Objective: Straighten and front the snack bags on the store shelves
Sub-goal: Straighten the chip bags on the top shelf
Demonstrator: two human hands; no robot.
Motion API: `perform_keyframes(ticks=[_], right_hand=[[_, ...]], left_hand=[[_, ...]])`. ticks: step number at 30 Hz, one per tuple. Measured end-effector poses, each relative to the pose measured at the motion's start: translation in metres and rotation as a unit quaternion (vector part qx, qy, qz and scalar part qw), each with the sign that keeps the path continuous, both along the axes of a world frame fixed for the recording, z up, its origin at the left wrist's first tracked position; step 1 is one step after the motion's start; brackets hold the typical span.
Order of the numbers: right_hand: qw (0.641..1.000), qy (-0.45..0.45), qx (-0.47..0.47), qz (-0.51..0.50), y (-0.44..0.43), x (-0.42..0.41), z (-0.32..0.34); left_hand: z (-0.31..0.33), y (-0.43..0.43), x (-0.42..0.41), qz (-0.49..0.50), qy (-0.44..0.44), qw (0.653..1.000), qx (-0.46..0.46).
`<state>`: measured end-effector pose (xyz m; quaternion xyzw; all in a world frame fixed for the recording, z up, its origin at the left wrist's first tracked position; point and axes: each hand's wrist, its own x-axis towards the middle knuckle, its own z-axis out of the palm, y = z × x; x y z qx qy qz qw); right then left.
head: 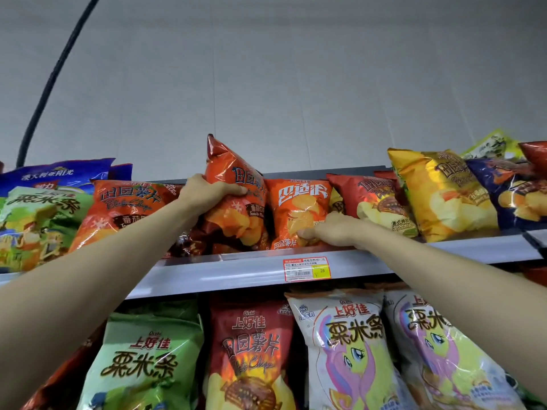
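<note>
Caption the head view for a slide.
Left hand grips a tilted orange-red chip bag while right hand holds the neighbouring orange bag on the top shelf.

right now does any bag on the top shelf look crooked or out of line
Yes. The orange-red chip bag in the left hand is tilted and rises above its neighbours. The yellow bag further right also leans.

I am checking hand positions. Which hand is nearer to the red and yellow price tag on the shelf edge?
The right hand. It rests at the upper shelf front, just above the price tag. The left hand is higher and further left, gripping the tilted orange chip bag.
</note>
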<state>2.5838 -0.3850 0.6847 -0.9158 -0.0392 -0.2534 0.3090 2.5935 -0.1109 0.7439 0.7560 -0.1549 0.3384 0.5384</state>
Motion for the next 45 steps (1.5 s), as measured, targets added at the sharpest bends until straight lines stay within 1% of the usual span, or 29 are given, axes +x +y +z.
perform_keyframes(ticks=[2,5,8,12,15,18,26,30,33,37,39,42,43,45], right_hand=[[1.000,-0.003,0.005,0.002,0.000,-0.001,-0.001],[1.000,-0.007,0.013,0.012,0.000,0.001,-0.001],[0.998,-0.003,0.051,0.038,0.000,0.001,0.002],[0.992,0.054,0.081,0.086,0.005,-0.003,0.012],[0.979,0.098,0.137,0.118,0.018,0.001,0.020],[0.969,0.097,0.167,0.155,0.036,0.009,0.022],[0.961,0.098,0.130,0.223,0.091,0.024,0.024],[0.965,0.080,0.104,0.227,0.091,0.013,0.017],[0.977,0.030,0.082,0.194,0.067,-0.012,0.011],[0.986,-0.067,0.102,0.112,0.012,-0.023,0.008],[0.983,-0.118,0.125,0.068,-0.010,-0.027,0.007],[0.974,-0.150,0.160,0.056,-0.030,-0.040,0.004],[0.976,-0.148,0.148,0.058,-0.033,-0.043,0.002],[0.984,-0.144,0.082,0.061,-0.036,-0.047,-0.003]], left_hand=[[0.007,0.001,-0.010,0.010,-0.043,0.999,-0.023],[0.019,0.011,-0.026,0.002,-0.110,0.989,-0.095],[0.026,0.027,-0.048,-0.009,-0.153,0.980,-0.127],[0.026,0.049,-0.076,-0.009,-0.145,0.983,-0.116],[0.025,0.058,-0.089,-0.006,-0.138,0.984,-0.116],[0.022,0.065,-0.099,-0.016,-0.133,0.983,-0.125],[0.012,0.055,-0.108,-0.067,-0.109,0.986,-0.109],[0.008,0.035,-0.103,-0.088,-0.098,0.987,-0.095],[0.007,0.013,-0.094,-0.117,-0.093,0.984,-0.093],[0.010,-0.024,-0.072,-0.148,-0.073,0.982,-0.087],[0.011,-0.044,-0.058,-0.158,-0.064,0.981,-0.093],[0.005,-0.071,-0.035,-0.160,-0.053,0.980,-0.108],[0.001,-0.079,-0.029,-0.160,-0.046,0.980,-0.108],[-0.009,-0.093,-0.017,-0.155,-0.033,0.983,-0.094]])
